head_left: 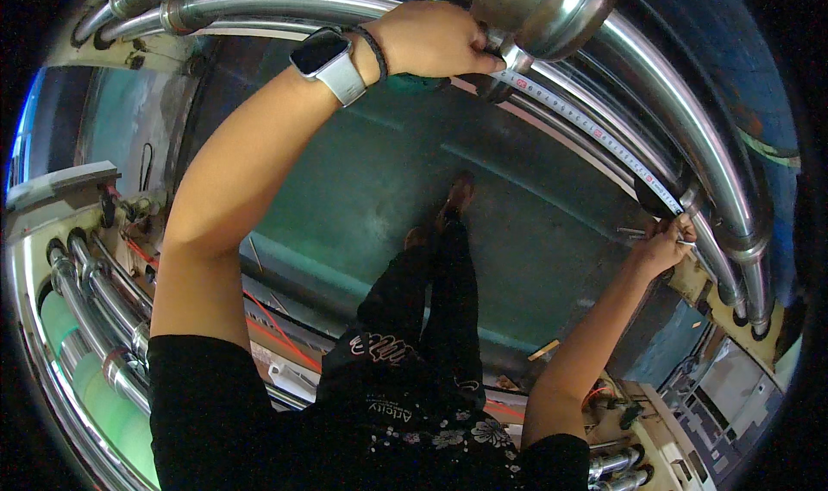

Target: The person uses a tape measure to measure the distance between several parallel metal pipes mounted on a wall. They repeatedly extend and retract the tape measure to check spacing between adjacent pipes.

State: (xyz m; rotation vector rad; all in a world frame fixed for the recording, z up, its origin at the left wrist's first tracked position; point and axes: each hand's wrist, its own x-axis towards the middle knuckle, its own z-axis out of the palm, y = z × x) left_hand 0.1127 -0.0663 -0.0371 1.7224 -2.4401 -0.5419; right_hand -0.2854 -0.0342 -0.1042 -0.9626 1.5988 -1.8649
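Note:
A white measuring tape [576, 120] is stretched along a shiny steel pipe [681, 120] overhead. My left hand [435, 38] grips one end of the tape against the pipe near a wide steel fitting [543, 8]; a white smartwatch [332, 62] and a dark band sit on that wrist. My right hand [664, 245] pinches the tape's other end beside a pipe joint [690, 199] at the right.
More steel pipes [95, 301] run along the left wall and at the bottom right [614, 465]. Below lies a green floor [371, 180] with red cables [276, 327] and my dark trousers and shoes [431, 267]. Boxes and clutter [690, 379] stand at the lower right.

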